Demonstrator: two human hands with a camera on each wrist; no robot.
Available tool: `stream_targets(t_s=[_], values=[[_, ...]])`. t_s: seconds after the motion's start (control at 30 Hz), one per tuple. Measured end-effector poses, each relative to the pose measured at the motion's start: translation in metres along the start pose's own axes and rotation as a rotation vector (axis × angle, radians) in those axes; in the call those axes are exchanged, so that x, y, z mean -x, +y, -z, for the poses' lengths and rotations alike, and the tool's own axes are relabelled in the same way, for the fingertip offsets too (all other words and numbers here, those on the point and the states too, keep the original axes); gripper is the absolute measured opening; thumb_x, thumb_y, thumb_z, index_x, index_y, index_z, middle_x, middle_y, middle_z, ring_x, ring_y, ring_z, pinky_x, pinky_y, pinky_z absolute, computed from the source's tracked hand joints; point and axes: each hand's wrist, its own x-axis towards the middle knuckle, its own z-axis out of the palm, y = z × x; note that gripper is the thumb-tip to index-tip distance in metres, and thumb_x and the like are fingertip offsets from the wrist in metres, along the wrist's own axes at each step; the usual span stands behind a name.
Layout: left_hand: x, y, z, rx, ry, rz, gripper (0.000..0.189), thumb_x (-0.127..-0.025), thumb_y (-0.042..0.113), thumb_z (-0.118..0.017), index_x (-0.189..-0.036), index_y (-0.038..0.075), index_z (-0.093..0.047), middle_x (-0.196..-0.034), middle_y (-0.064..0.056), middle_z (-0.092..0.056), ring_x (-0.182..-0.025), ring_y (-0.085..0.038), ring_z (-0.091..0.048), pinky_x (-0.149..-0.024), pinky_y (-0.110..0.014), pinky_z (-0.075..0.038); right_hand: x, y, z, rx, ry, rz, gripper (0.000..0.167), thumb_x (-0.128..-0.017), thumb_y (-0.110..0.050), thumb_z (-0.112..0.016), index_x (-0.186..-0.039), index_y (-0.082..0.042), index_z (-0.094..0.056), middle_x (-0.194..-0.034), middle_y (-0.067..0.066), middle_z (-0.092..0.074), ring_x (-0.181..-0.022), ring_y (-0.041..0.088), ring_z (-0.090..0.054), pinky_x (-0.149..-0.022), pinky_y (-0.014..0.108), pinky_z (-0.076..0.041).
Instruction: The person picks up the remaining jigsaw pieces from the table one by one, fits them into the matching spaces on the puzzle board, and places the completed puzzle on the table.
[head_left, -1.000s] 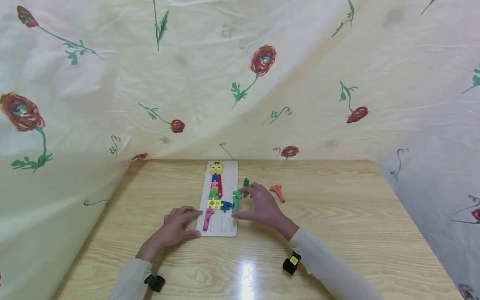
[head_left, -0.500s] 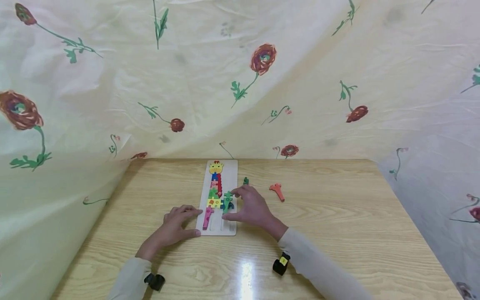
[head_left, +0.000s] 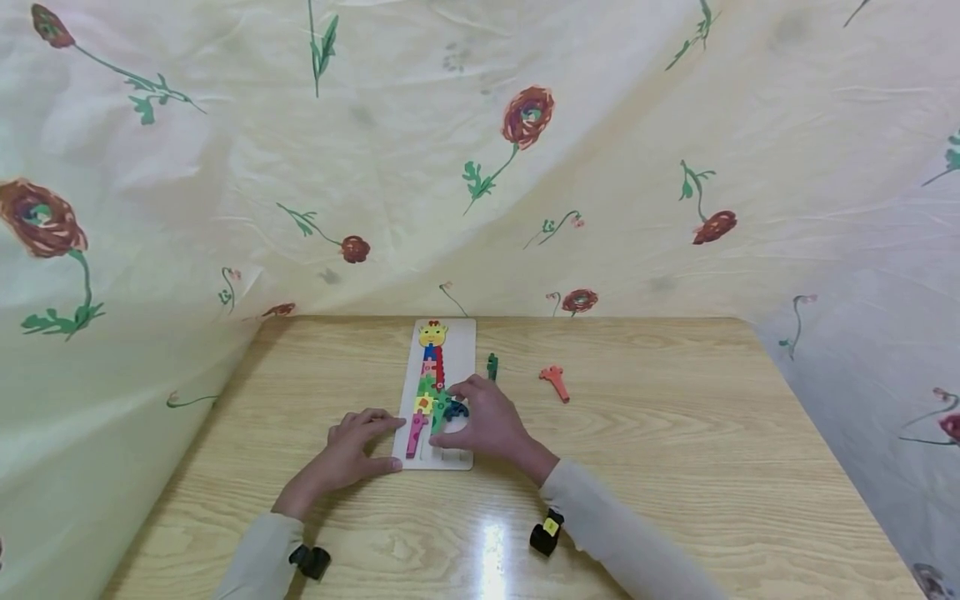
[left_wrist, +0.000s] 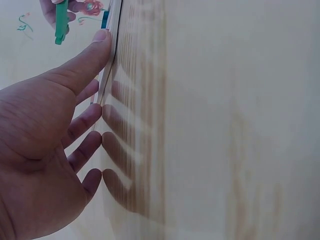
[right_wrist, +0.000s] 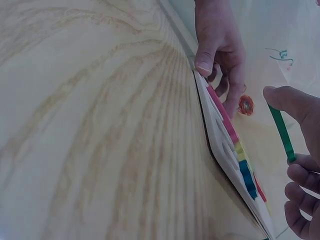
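A white giraffe puzzle board [head_left: 461, 354] lies on the table. My right hand [head_left: 487, 421] pinches a green leg-shaped puzzle piece [head_left: 440, 410] by its ends, between thumb and fingers. In the right wrist view that green piece [right_wrist: 281, 131] is raised clear of the board [right_wrist: 218, 146]. My left hand [head_left: 352, 454] touches the board's left edge, thumb by the lower corner and fingers extended. Set in the board are the yellow head [head_left: 432, 335], a red mane piece [head_left: 439, 362], a yellow body piece [head_left: 423, 405], a dark blue piece [head_left: 456, 409] and a pink leg [head_left: 414, 437].
Right of the board lie a dark green piece [head_left: 492, 367], partly behind my right hand, and an orange leg-shaped piece [head_left: 555, 383]. The wooden table [head_left: 660, 442] ends at a flowered cloth [head_left: 615, 208] behind it.
My right hand has carried the green piece leftward, from the board's right edge to over the body area beside the pink leg. The left hand stays at the board's edge.
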Motion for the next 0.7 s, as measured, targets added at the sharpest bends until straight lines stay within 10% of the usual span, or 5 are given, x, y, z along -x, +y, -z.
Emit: stream_targets(t_s=[0.7], values=[[0.0, -0.001, 0.0, -0.007, 0.002, -0.002, 0.061, -0.086, 0.046, -0.08, -0.142, 0.031, -0.062, -0.143, 0.001, -0.053, -0.13, -0.027, -0.039, -0.099, -0.052, -0.025, 0.0, -0.006, -0.017, 0.087, -0.076, 0.03, 0.081, -0.072, -0.065, -0.084, -0.132, -0.012, -0.068, -0.12, 0.003, -0.062, -0.101, 0.016, -0.055, -0.089, 0.034, -0.053]])
